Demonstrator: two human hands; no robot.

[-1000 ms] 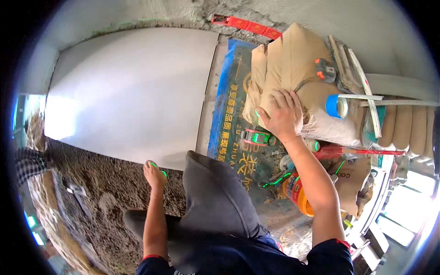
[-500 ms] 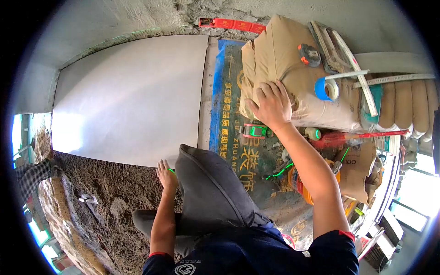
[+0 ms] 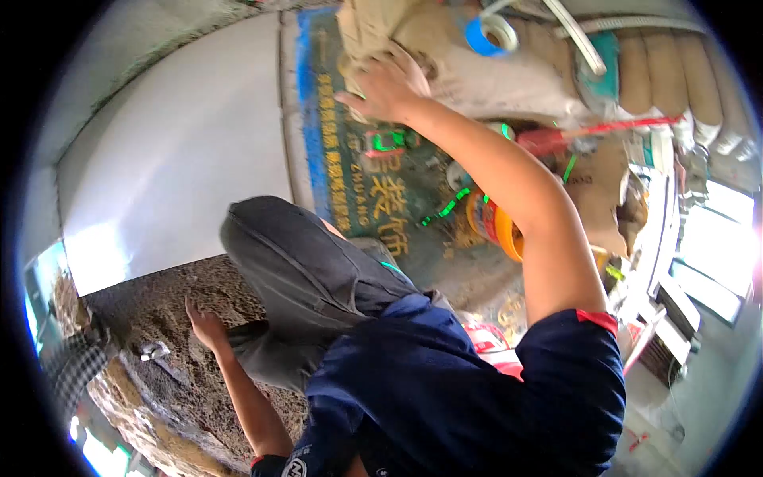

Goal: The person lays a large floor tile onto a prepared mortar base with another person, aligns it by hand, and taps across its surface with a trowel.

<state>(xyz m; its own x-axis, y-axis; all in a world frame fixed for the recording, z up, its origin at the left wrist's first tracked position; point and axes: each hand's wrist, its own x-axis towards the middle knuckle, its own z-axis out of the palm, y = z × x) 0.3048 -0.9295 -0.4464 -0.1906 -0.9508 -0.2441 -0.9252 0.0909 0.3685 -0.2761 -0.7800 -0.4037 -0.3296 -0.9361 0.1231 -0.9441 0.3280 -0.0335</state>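
My left hand [image 3: 208, 327] hangs over rough brown mortar [image 3: 191, 389], its index finger stretched out and nothing in its grip. Beyond it lies a large, glossy pale tile [image 3: 183, 151], its near edge bordering the mortar. My right hand [image 3: 389, 86] rests with spread fingers on a tan paper sack [image 3: 485, 79]. Just below that hand, a small red-and-black device with green light on it [image 3: 385, 143] sits on the printed green floor sheet [image 3: 358, 183]. My bent knee [image 3: 262, 230] covers the tile's near right corner.
A blue-edged tape roll [image 3: 491, 36] lies on the sacks. A red-handled tool [image 3: 548, 141] and an orange-yellow bucket [image 3: 497, 226] are near my right forearm. At far left, another person's checked sleeve [image 3: 75, 366] is near a small metallic object [image 3: 155, 350] on the mortar.
My view has shifted and my body has tilted. My left hand has left the tile's near edge and moved back over the mortar. My right hand stays on the sack.
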